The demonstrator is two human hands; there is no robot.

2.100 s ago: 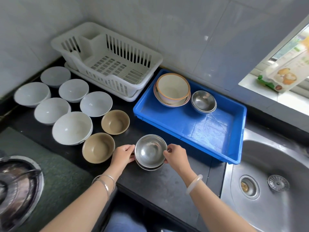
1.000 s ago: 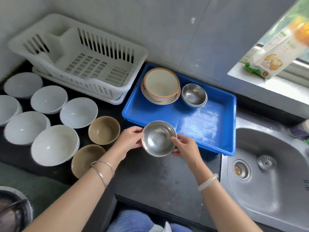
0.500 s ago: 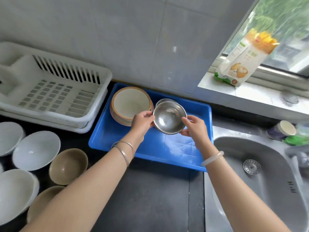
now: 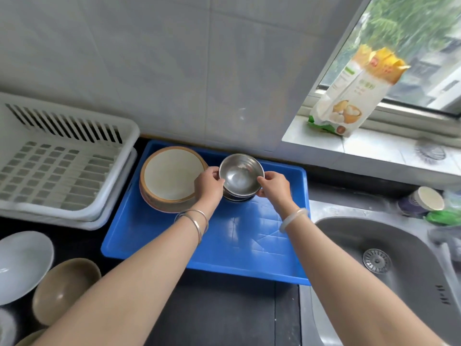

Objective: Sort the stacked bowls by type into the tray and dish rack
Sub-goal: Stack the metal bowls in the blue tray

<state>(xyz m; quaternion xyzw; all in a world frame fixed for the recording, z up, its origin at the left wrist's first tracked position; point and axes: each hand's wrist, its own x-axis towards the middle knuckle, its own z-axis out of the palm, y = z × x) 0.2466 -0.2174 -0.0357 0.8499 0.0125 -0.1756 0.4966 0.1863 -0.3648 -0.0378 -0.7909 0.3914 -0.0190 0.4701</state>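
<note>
Steel bowl [image 4: 241, 174], round and shiny, is held by its rim between two bare hands over the far end of a blue tray [image 4: 224, 248]. The left hand [image 4: 208, 184] is curled against the bowl's left edge, fingers and thumb pinching the rim. The right hand [image 4: 274, 187] is curled the same way on the right edge. The bowl is kept upright, directly on top of a stack of steel bowls [image 4: 237, 197] standing inside the tray. Whether its weight already rests on that stack cannot be told.

Inside the tray, just left of the stack, a wide cream bowl [image 4: 169, 178] with a brown rim is seen, nested in a similar dish. The near half of the tray floor is bare blue plastic.

A white slatted dish rack [image 4: 62, 166] is set just beside the tray's left side. Near the tray's left front corner, on the dark countertop [image 4: 224, 315], a white bowl [image 4: 22, 263] and a tan bowl [image 4: 62, 290] are placed side by side. A steel sink [image 4: 399, 270] is found to the right of the tray. Beyond the tray's far right corner, a printed bag [image 4: 354, 96] is stood on a windowsill [image 4: 374, 151].

Thin metal bangles [image 4: 194, 218] are worn on the left wrist, a pale bracelet [image 4: 293, 218] on the right.
</note>
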